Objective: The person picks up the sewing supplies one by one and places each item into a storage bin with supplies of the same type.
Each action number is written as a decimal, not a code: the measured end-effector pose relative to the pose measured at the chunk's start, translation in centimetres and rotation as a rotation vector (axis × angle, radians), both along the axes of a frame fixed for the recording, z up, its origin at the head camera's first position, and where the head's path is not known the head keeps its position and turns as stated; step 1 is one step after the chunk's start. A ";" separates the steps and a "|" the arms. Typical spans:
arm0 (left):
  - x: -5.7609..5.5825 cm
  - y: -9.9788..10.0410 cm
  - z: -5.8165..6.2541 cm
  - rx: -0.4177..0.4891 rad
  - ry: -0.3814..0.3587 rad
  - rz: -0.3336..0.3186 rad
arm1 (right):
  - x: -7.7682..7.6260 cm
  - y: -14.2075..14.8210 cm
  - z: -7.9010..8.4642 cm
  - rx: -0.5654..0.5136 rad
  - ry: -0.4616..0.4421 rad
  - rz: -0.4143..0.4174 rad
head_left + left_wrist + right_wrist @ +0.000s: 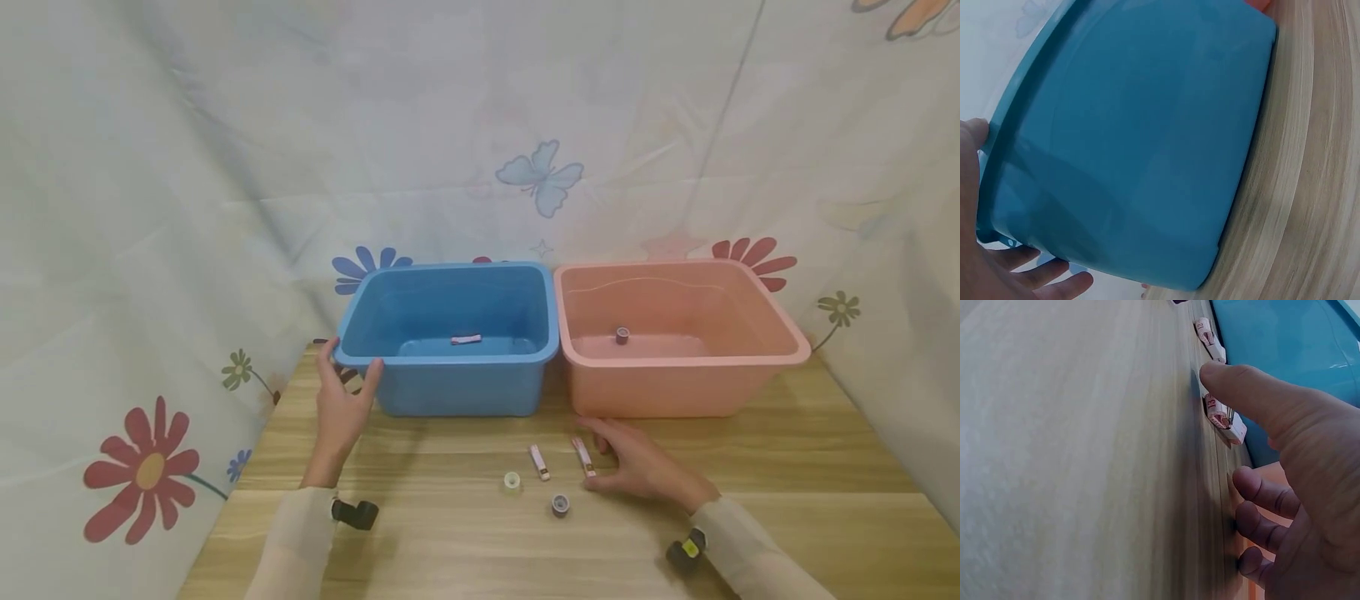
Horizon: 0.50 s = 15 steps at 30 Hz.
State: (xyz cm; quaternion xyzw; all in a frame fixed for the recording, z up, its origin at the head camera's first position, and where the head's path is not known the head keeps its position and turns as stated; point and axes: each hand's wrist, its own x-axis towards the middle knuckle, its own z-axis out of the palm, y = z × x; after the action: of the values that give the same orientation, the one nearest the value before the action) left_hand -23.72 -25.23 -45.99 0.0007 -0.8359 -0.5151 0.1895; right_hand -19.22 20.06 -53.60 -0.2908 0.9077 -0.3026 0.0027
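My left hand (343,412) holds the front left corner of a blue plastic bin (461,387), thumb at the rim and fingers along its side. My right hand (641,462) hovers low around a folded measuring tape (583,457), thumb and fingers spread on either side; in the right wrist view, the tape (1225,419) lies beyond the thumb. A second folded measuring tape (539,462) lies to its left. Nearby are a small pale green ring-shaped roll (512,481) and a small grey roll (560,505). Another folded strip (466,339) lies inside the blue bin.
A pink plastic bin (675,392) stands right of the blue one, their rims close together. In it sits a small grey roll (622,335). Both bins stand on a wooden table (465,550) before a printed fabric backdrop (420,125).
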 end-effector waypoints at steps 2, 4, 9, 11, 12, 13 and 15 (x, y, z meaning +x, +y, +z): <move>0.0 0.1 0.0 0.010 0.000 -0.001 | 0.0 0.0 0.1 0.007 -0.001 -0.002; 0.0 0.1 0.1 0.022 -0.003 -0.003 | 0.1 0.0 0.2 0.015 -0.002 0.001; -0.1 0.1 0.2 0.054 -0.029 -0.007 | 0.3 0.1 0.4 0.034 0.007 0.006; -0.1 0.1 0.2 0.061 -0.037 -0.005 | 0.3 0.1 0.3 0.036 0.015 0.009; -0.2 0.1 0.2 0.063 -0.040 -0.004 | 0.2 0.2 0.3 0.037 0.018 0.011; -0.2 0.1 0.2 0.064 -0.039 -0.002 | 0.2 0.2 0.3 0.037 0.022 0.014; -0.2 0.2 0.1 0.068 -0.035 0.000 | 0.1 0.2 0.2 0.038 0.022 0.021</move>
State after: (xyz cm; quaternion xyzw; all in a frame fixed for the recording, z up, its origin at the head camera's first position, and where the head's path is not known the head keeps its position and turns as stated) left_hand -23.96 -25.07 -45.85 0.0160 -0.8210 -0.5432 0.1747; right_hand -19.08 20.31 -53.39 -0.3035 0.9101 -0.2820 0.0014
